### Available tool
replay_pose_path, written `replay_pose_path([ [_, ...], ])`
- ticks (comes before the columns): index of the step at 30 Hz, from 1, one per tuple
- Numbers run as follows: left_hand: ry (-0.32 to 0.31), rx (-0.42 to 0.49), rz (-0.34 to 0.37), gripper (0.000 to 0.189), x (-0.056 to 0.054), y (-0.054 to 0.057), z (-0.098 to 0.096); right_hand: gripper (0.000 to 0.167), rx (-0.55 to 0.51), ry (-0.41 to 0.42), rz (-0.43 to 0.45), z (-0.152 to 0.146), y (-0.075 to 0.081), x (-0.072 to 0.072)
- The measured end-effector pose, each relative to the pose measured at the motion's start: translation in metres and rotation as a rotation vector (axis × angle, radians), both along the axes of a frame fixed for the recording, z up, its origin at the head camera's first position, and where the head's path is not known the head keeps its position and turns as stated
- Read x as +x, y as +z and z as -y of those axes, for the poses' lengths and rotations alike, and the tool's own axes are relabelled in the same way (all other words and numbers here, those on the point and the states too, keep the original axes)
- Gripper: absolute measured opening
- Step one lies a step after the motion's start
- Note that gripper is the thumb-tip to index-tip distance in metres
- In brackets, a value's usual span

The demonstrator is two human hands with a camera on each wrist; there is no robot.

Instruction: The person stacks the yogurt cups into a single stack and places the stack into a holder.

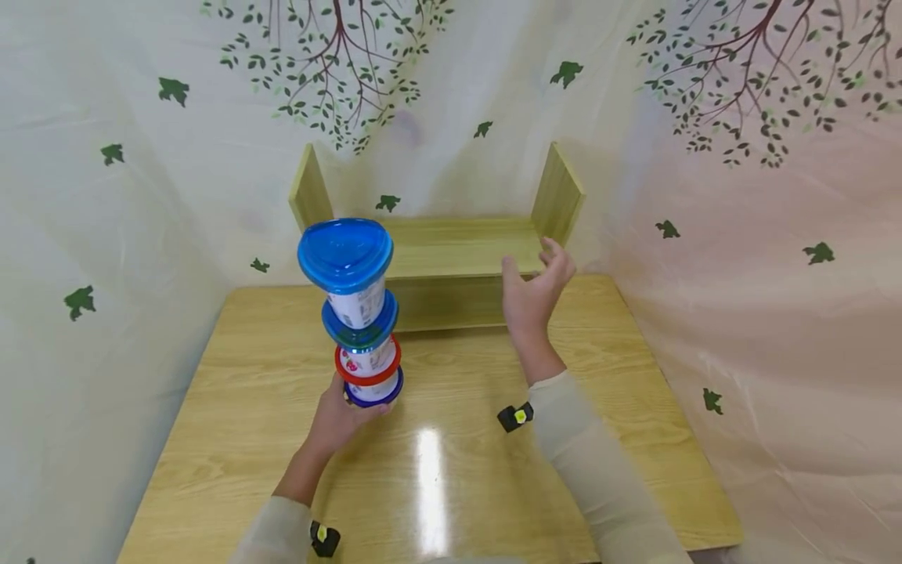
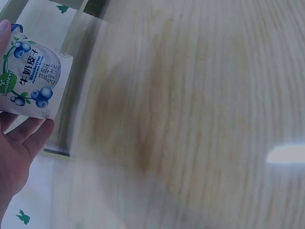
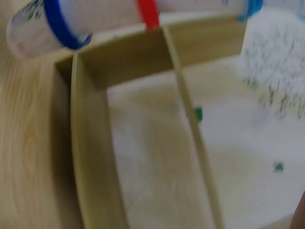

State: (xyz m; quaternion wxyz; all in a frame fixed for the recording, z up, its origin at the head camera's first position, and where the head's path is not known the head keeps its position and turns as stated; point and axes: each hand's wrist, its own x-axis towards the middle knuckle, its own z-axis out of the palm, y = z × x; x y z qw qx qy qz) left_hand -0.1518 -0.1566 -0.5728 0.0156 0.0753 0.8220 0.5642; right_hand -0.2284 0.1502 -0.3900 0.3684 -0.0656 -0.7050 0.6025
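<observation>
A tall stack of several white lidded cups stands over the left half of the table. Its top lid (image 1: 345,254) is blue, with another blue lid, a red one and a dark blue one below. My left hand (image 1: 337,417) grips the stack low down. In the left wrist view the fingers and thumb are around a white cup (image 2: 31,78) printed with blueberries. Apart from the stack, my right hand (image 1: 535,294) is raised before the shelf's right side, fingers loosely bent and holding nothing. Part of the stack crosses the top of the right wrist view, with a red lid (image 3: 148,12) showing.
A wooden shelf (image 1: 458,247) with two upright side boards stands at the back of the wooden table (image 1: 564,501). Behind it hangs a pale curtain (image 1: 451,94) printed with trees and green birds. Light glares on the table's front middle.
</observation>
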Motion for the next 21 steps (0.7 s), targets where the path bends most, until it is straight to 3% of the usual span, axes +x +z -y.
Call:
replay_pose_path([
  [2, -0.01, 0.001, -0.005, 0.1, -0.004, 0.003, -0.001, 0.064, -0.043, -0.092, 0.006, -0.017, -0.01, -0.01],
  [5, -0.018, -0.006, -0.004, 0.099, -0.008, 0.008, -0.004, 0.074, -0.077, -0.117, 0.067, -0.041, -0.024, -0.025],
  [9, -0.013, -0.014, 0.008, 0.102, -0.012, 0.013, -0.006, 0.083, -0.063, 0.016, 0.202, -0.066, -0.039, -0.046],
  [13, -0.011, -0.032, 0.013, 0.104, -0.017, 0.018, -0.008, 0.071, -0.015, 0.16, 0.328, -0.084, -0.051, -0.064],
  [18, -0.026, -0.043, -0.024, 0.1, -0.027, 0.026, -0.012, 0.058, 0.152, 0.243, 0.45, -0.098, -0.062, -0.074],
  [21, -0.039, -0.045, -0.033, 0.098, -0.031, 0.033, -0.013, 0.06, 0.168, 0.263, 0.476, -0.103, -0.068, -0.077],
])
